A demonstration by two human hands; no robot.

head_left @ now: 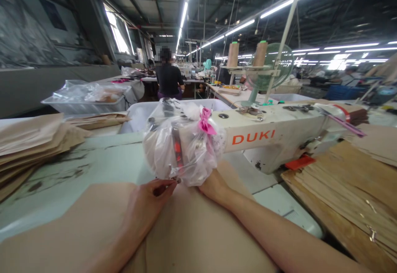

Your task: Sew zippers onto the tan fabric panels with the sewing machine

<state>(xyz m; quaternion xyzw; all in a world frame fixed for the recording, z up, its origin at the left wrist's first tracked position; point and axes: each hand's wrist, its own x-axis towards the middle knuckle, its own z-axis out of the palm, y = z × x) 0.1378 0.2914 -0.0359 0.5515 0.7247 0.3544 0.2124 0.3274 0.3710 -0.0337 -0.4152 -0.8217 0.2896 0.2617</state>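
Okay, my left hand point(144, 204) pinches narrow beside the plastic bag point(159, 151) on the DUKI sewing machine point(254, 138); whether on cloth, can't tell. Right hand point(214, 187): fingers hidden behind plastic, can't tell. Beige fabric panel point(201, 233) lies under both. Risk: loose plastic could snag, or uneven pressure skew the panel.

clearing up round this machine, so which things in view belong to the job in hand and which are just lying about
Belong to the job, it seems:
left hand and right hand, at the beige cloth
sewing machine
thread cones, probably its supply

Apparently just about:
green fan
white bin at left, holding plastic
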